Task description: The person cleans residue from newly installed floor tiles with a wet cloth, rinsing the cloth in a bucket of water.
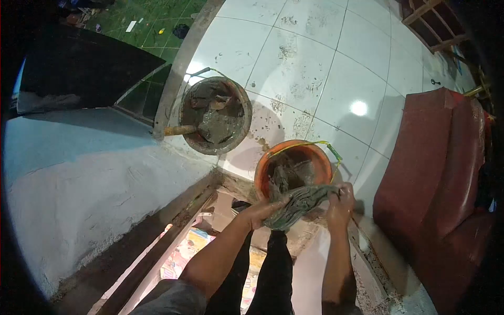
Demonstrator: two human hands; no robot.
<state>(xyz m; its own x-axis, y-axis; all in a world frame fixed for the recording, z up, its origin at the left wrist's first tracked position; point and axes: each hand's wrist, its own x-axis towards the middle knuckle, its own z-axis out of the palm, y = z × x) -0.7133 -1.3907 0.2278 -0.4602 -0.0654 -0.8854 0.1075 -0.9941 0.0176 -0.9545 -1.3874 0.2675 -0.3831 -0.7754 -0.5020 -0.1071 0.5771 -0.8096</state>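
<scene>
A wet grey-green cloth (pixel 300 203) is stretched between my two hands, bunched and twisted. My left hand (pixel 262 211) is closed around its left part, and my right hand (pixel 341 200) grips its right end. Just beyond the cloth stands an orange bucket (pixel 318 155) with a thin yellow-green handle (pixel 302 144). Murky grey-brown contents show inside it, partly hidden by the cloth and my hands.
A dark bucket (pixel 242 100) of wet grey mortar stands further left, a wooden handle (pixel 179 130) sticking out over its rim. White floor tiles (pixel 294 58) carry muddy marks. A red sofa (pixel 425 163) is at right, a rough plastered wall (pixel 105 194) at left.
</scene>
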